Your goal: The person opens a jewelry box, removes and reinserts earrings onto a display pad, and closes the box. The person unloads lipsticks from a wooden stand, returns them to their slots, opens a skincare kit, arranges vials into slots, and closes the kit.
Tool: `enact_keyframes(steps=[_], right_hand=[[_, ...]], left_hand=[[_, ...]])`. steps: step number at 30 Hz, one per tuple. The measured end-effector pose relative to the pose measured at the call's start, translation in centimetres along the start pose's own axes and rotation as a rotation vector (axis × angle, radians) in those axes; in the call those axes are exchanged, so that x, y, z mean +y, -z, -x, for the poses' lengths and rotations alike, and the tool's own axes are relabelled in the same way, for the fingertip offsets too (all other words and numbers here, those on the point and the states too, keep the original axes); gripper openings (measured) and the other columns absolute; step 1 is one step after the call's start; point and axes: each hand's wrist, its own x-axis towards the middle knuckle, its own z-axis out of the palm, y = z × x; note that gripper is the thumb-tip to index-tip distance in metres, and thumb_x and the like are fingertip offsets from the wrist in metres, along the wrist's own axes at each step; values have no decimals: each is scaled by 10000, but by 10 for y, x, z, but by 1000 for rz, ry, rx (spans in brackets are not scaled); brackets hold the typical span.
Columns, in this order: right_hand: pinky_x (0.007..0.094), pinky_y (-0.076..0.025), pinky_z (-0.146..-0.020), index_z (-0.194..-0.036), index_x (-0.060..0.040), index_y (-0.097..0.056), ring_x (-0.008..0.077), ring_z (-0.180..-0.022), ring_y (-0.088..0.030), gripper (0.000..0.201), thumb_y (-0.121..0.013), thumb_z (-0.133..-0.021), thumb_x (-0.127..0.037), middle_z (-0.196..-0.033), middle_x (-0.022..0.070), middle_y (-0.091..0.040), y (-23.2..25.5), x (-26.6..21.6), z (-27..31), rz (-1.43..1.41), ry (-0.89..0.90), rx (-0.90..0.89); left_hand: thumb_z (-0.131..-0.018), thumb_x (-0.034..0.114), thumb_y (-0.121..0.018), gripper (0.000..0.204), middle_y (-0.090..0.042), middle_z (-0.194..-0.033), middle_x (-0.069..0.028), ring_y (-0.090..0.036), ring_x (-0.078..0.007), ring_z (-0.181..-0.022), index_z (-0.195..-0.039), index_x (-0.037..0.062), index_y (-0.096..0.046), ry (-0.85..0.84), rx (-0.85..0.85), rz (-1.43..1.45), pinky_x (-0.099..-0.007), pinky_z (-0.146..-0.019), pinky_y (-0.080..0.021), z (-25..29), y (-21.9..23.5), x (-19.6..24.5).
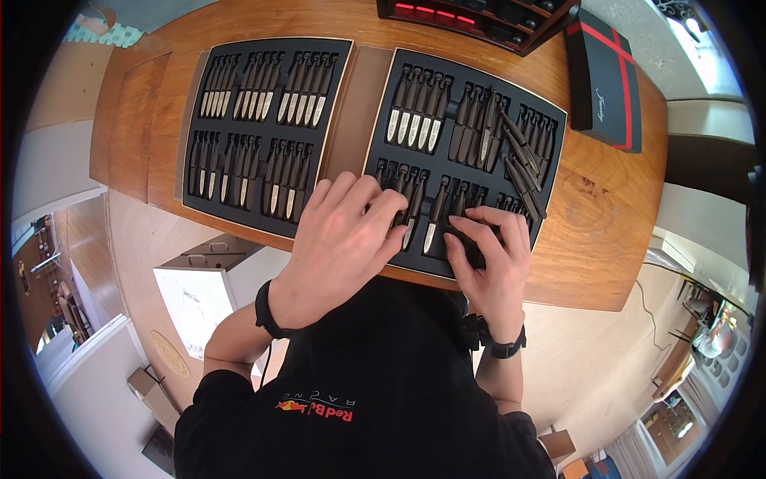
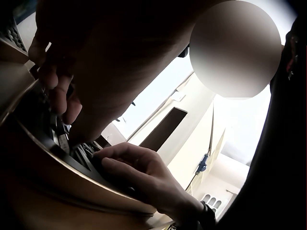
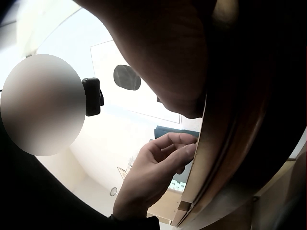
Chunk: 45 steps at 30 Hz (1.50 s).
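Observation:
A two-part case lies unfolded on the wooden table, its left tray (image 1: 259, 126) and right tray (image 1: 459, 70) filled with slim dark pieces, each with a narrow neck and many with a pale pointed plate. Over the lower left group of the right tray is my left hand (image 1: 339, 231), fingers bent down among the pieces (image 1: 416, 199). My right hand (image 1: 496, 254) is at the lower middle group, thumb and forefinger close together beside a pale-plated piece (image 1: 435, 217). The hands hide parts of both groups, and I cannot tell whether the fingers grip any piece.
Several loose pieces (image 1: 523, 164) lie slanted across the right tray's right side. A black box with a red ribbon (image 1: 604, 84) lies at the back right. A dark rack (image 1: 487, 20) with red lights stands at the back. The table's front edge (image 1: 578, 299) is close to my body.

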Motion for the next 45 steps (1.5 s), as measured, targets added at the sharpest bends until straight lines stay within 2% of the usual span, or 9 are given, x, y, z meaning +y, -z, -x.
enact_keyframes(steps=[10, 20, 26, 31, 33, 36, 38, 41, 45], right_hand=[[386, -500, -814, -1067, -103, -787, 259, -953, -620, 282, -857, -796, -65, -1105, 48, -679, 1, -1, -1, -2, -6, -3], [385, -503, -808, -1071, -106, -787, 258, -948, -616, 286, -861, -796, -70, -1112, 49, -677, 0, 1, 0, -1, -2, 1], [383, -500, -809, -1071, -106, -787, 257, -945, -612, 278, -859, -805, -74, -1116, 49, -676, 0, 1, 0, 6, -1, 3], [384, -498, -805, -1067, -106, -788, 255, -939, -609, 268, -860, -810, -78, -1114, 48, -676, -1, 1, 0, -1, 5, 2], [384, -497, -802, -1063, -107, -788, 253, -939, -608, 262, -860, -812, -79, -1112, 46, -676, -1, 2, 1, 1, 4, 6], [379, -496, -794, -1059, -107, -788, 251, -936, -608, 260, -860, -811, -77, -1111, 46, -677, 0, 1, 0, 1, 3, 3], [375, -495, -790, -1059, -108, -789, 249, -934, -608, 261, -861, -810, -77, -1110, 46, -677, -1, 1, 0, 4, 3, 6], [368, -493, -782, -1058, -108, -790, 246, -927, -605, 263, -863, -807, -76, -1109, 45, -677, -1, 1, 0, 10, 8, 12], [365, -488, -772, -1057, -109, -792, 242, -916, -598, 267, -865, -803, -73, -1105, 44, -676, 0, 0, -1, 9, 3, 7]], left_hand=[[-759, 111, -835, 158, -579, -803, -38, -579, -255, -820, -820, 85, -691, 84, 3, -139, -403, -754, -431, 6, -5, 9], [-759, 116, -834, 152, -599, -754, -31, -590, -250, -773, -784, 82, -688, 124, 11, -149, -397, -727, -442, 6, -9, 17], [-795, 100, -814, 125, -660, -730, -59, -653, -260, -725, -803, 59, -696, 241, 36, -18, -403, -673, -520, 8, -3, 17], [-825, 20, -803, 116, -678, -730, -64, -696, -195, -639, -869, 33, -697, 317, 156, 61, -332, -596, -546, 16, 2, 1], [-831, -21, -782, 121, -680, -760, -67, -698, -182, -646, -890, 27, -689, 269, 162, 38, -311, -596, -551, 18, 3, -2], [-815, -20, -776, 148, -666, -825, -86, -673, -258, -674, -896, 42, -669, 259, 215, 73, -381, -586, -534, 24, -3, -4], [-812, -67, -770, 188, -674, -938, -96, -694, -236, -697, -957, 22, -690, 277, 277, 177, -353, -581, -549, 27, -3, -3], [-808, -129, -776, 245, -678, -945, -95, -681, -173, -717, -1017, -9, -734, 184, 407, 170, -280, -624, -561, 26, -1, -4], [-788, -147, -793, 314, -665, -956, -97, -665, -185, -745, -1069, -13, -754, 67, 433, 104, -285, -622, -548, 30, 0, -10]])
